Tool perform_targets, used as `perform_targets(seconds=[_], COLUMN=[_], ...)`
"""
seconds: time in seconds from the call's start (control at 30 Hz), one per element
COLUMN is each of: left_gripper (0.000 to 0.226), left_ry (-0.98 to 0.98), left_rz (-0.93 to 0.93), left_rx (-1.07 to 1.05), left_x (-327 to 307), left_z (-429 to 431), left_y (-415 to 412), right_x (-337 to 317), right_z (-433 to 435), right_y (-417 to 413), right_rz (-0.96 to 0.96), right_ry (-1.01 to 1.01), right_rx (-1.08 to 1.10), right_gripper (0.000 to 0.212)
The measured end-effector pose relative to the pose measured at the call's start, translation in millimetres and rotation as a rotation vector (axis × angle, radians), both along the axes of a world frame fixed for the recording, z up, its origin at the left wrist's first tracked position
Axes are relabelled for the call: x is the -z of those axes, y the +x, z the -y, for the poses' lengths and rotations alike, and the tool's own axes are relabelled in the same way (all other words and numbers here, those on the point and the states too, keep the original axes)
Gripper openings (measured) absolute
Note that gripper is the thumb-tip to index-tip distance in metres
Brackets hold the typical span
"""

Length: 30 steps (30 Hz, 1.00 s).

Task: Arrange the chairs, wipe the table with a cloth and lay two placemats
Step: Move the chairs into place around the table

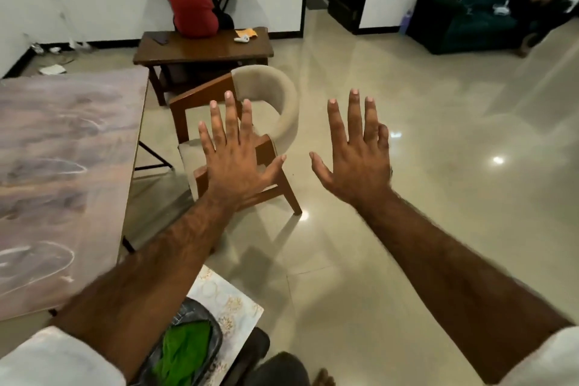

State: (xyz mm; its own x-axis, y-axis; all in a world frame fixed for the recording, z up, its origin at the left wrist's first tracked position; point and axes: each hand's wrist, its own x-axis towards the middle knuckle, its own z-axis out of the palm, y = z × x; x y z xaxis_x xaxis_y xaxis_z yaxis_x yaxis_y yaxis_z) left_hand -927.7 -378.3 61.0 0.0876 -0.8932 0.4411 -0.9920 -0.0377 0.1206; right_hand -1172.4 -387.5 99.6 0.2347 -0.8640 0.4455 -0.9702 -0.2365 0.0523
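Chair seat partly behind left hand; table cut off left; cloth half hidden.

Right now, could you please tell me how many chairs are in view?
1: a wooden chair with a beige padded back stands on the floor just right of the table, turned at an angle to it. Others may be hidden beyond the table or out of frame.
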Motion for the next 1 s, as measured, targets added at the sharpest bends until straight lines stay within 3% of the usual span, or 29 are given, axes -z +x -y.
perform_targets(seconds=[0.4, 0.73, 1.0], left_gripper=[0.137, 0.137, 0.133], left_ry=[-0.012, 0.030, 0.046], left_rz=[-0.020, 0.058, -0.042], left_rx=[-0.188, -0.298, -0.451], left_x=[26.9, 8.4, 29.5], left_z=[163.5, 329.6, 408.1], left_y=[5.0, 67.2, 101.0], right_x=[12.8, 5.5, 25.9], right_z=[226.8, 422.6, 535.0], right_y=[-1.0, 98.6, 168.2], right_rz=[-0.029, -0.058, -0.058], right_ry=[0.007, -0.023, 0.017], right_rx=[-0.166, -0.291, -0.435], right_gripper=[0.111, 0.107, 0.107])
